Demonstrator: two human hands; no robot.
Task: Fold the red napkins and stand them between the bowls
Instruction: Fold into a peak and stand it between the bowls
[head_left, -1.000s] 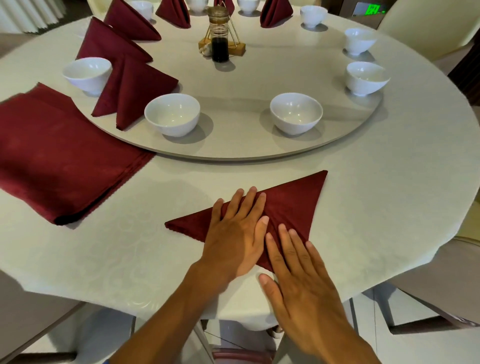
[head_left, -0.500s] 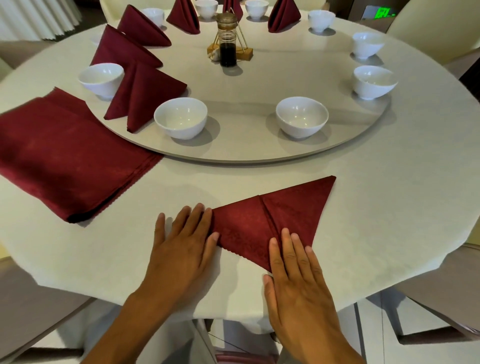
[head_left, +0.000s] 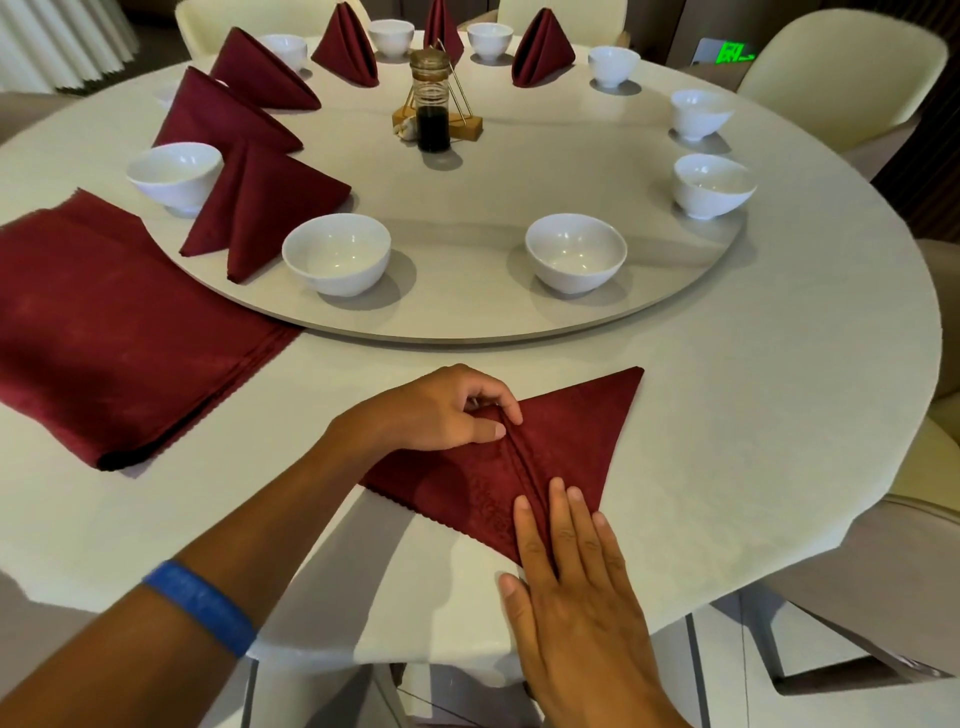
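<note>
A red napkin (head_left: 566, 441) folded into a triangle lies on the white tablecloth near the table's front edge. My left hand (head_left: 441, 410) pinches the cloth at the top of its middle crease. My right hand (head_left: 576, 587) presses flat on the napkin's near point, fingers straight. Two white bowls (head_left: 336, 261) (head_left: 575, 258) stand on the round turntable (head_left: 467, 317) just beyond, with a bare gap between them. Folded napkins (head_left: 260, 208) stand between the bowls further round the left and back.
A flat stack of red napkins (head_left: 104, 332) lies on the left of the table. A sauce bottle in a wooden stand (head_left: 432, 111) sits at the turntable's middle. More white bowls (head_left: 711, 184) line the right rim. Cream chairs (head_left: 841, 73) surround the table.
My left hand has left the napkin's left corner and moved up to the top of the middle crease, where its fingers curl and pinch the cloth. My right hand stays pressed on the near point.
</note>
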